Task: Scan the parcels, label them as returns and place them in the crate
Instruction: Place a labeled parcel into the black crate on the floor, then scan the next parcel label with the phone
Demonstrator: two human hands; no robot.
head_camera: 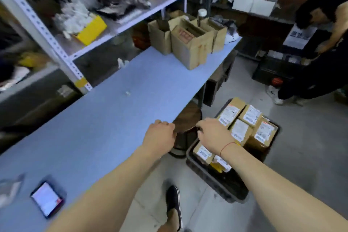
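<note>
1. Parcels [243, 128]: small brown cardboard boxes with white printed labels, packed close together in the crate [211, 177], a dark plastic bin on the floor beside the desk [113, 111].
2. Handling, judged: stiff-sided, probably light, 1 hand each; tape and labels may be slick. Take across 2 opposite side faces, clear of the label.
3. Left hand [160, 137]: over the desk edge, fingers curled; whether its grip holds anything cannot be told.
4. Right hand [214, 133]: above the crate, grip loosely curled, holding nothing visible.
5. Phone [47, 198]: screen lit, on the desk.
</note>
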